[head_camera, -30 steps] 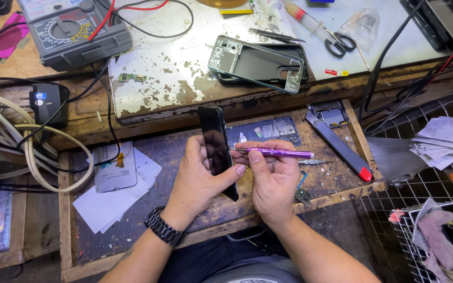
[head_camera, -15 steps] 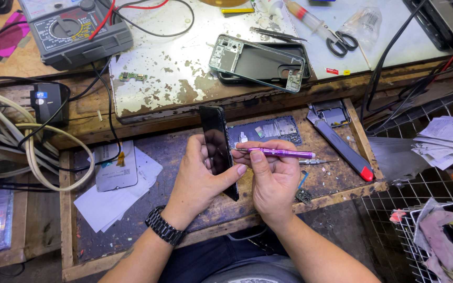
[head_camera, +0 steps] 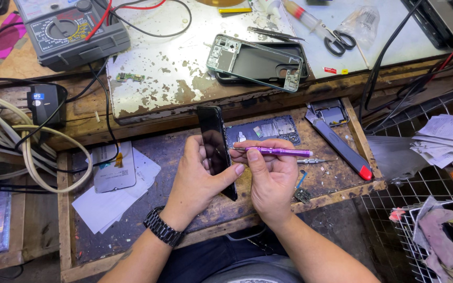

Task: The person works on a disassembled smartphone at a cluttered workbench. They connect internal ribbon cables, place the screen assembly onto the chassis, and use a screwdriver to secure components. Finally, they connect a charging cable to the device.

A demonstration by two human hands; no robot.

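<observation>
My left hand (head_camera: 197, 178) grips a black phone (head_camera: 215, 142) that stands on its edge, its dark screen turned toward my right. My right hand (head_camera: 271, 175) pinches a purple screwdriver (head_camera: 279, 152) held level, its tip touching the phone's side edge. Both hands hover over a pulled-out wooden drawer (head_camera: 336, 181). A dark circuit board (head_camera: 266, 129) lies on the drawer just behind them. I wear a black watch (head_camera: 162, 227) on my left wrist.
An open phone frame (head_camera: 258, 62) rests on the chipped white bench top (head_camera: 169, 78) behind. A grey multimeter (head_camera: 74, 34) stands back left, scissors (head_camera: 339, 41) back right. A red-tipped utility knife (head_camera: 339, 148) lies in the drawer. White papers (head_camera: 108, 196) and cables sit left, wire baskets right.
</observation>
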